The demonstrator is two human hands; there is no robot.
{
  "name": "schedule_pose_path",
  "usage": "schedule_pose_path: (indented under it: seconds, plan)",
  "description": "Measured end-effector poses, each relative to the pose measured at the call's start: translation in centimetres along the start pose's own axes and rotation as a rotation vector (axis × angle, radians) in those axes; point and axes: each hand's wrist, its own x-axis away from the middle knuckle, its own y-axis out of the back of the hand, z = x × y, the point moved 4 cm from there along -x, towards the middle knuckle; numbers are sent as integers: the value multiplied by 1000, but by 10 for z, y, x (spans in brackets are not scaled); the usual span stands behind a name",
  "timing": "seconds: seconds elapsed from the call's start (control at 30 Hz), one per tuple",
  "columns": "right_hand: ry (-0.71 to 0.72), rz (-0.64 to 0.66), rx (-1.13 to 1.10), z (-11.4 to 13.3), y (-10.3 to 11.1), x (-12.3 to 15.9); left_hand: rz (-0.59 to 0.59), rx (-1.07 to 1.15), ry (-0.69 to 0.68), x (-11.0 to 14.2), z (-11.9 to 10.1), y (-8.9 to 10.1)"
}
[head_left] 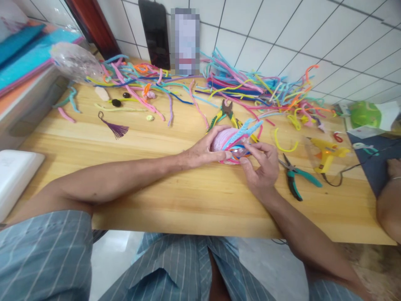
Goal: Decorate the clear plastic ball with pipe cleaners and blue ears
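- Gripping the lilac ball wrapped in colored strips [226, 140]: left hand [208, 149], thumb and fingers closed around its side.
- Right hand [261, 165]: fingertips at the ball's strips; whether they pinch one cannot be told.
- Ball location: above the wooden table [188, 200], near yellow-handled cutters [226, 109]; teal-handled pliers [296, 173] beside right hand.

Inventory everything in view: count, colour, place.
table: one, wooden, centre
fuzzy stems: many, multicoloured, along wall
phones: two, one black, against wall
wrapped ball: one, lilac, in hands
pliers: two, yellow-green and teal-black, near hands
glue gun: one, yellow, right
tassel: one, purple, left
round item: one, green, right
plastic bag: one, clear, left
block: one, white, left
bin: one, grey, left
other person's arm: one, right edge
left hand: one, on ball
right hand: one, on ball
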Motion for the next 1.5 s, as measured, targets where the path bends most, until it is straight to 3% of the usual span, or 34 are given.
schedule_pose_path:
  seconds: [0.2, 0.43, 1.07, 1.5]
  plan:
    - [-23, -1, -54, 0, 1, 1, -28, 17, 24, 2, -1, 3]
    - [-167, -60, -342, -8, -6, 7, -27, 137, 37, -2, 3, 6]
    - [-182, 10, -292, -10, -14, 6, -50, -84, 40, 4, -3, 13]
    - [-236, -3, -304, -13, -13, 2, 33, -19, 31, -1, -3, 14]
